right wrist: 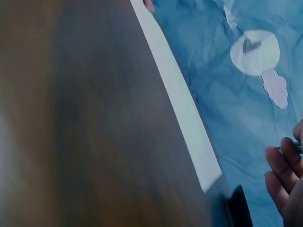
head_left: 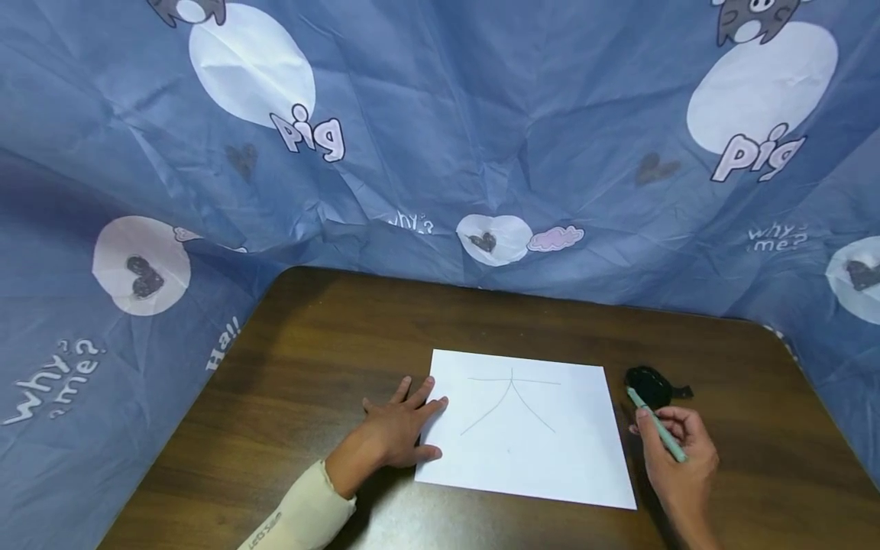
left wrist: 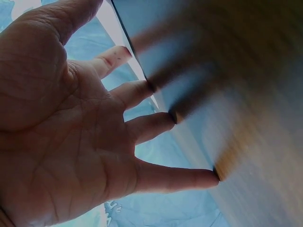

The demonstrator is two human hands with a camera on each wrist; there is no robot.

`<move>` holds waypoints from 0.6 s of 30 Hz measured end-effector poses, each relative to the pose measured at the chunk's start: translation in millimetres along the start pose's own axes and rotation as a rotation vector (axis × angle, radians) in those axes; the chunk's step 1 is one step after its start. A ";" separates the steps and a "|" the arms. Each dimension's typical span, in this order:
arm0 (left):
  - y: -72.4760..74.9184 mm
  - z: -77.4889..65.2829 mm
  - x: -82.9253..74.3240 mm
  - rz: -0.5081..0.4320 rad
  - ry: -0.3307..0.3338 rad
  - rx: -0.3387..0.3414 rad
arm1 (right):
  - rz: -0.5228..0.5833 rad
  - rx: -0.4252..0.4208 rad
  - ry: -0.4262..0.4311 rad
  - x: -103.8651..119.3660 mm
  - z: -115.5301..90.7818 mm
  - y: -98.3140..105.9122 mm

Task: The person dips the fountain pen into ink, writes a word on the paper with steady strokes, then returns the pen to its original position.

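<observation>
A sheet of white paper point(head_left: 522, 466) lies on the table, bearing thin drawn lines: a horizontal stroke, a short upright through it, and two curved strokes spreading downward. My left hand point(head_left: 395, 429) rests with fingers spread on the paper's left edge; the left wrist view shows its palm point(left wrist: 71, 123) and fingertips against the tabletop. To the right of the sheet, my right hand point(head_left: 687, 458) pinches a light green pen point(head_left: 665, 435), its upper end overlapping a black rounded object point(head_left: 649, 386) with a short tab. In the right wrist view, curled fingers point(right wrist: 279, 165) hide most of the pen.
The brown wooden table point(head_left: 330, 336) has rounded far corners. A blue printed cloth point(head_left: 426, 176) hangs behind it and along both sides. In the right wrist view, the dark tabletop point(right wrist: 109, 123) fills the left side.
</observation>
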State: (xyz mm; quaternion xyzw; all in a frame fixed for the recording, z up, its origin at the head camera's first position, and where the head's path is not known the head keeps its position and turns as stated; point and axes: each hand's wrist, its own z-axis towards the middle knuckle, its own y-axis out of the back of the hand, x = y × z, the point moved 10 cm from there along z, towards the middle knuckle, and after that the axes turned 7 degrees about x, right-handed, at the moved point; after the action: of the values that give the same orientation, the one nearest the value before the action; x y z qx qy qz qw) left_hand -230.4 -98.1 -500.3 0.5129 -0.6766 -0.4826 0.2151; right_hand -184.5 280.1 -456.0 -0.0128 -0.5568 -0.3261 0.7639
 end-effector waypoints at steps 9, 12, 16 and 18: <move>-0.1 -0.3 2.4 0.003 0.007 -0.006 | -0.041 -0.078 -0.069 -12.2 10.7 22.6; 0.8 -0.4 1.9 0.006 0.006 -0.005 | -0.096 -0.084 -0.106 -19.0 15.5 29.6; 0.7 -0.2 0.3 0.013 0.002 -0.003 | -0.157 -0.106 -0.184 -33.6 20.9 40.8; -0.5 -0.4 -0.3 0.013 0.000 0.001 | -0.173 -0.118 -0.256 -43.8 22.4 46.9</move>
State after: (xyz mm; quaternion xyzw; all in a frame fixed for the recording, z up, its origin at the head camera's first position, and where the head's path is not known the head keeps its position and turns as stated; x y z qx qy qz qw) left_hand -229.6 -98.0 -500.4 0.5087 -0.6802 -0.4808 0.2178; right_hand -186.6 346.8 -469.0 -0.0511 -0.6285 -0.4184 0.6537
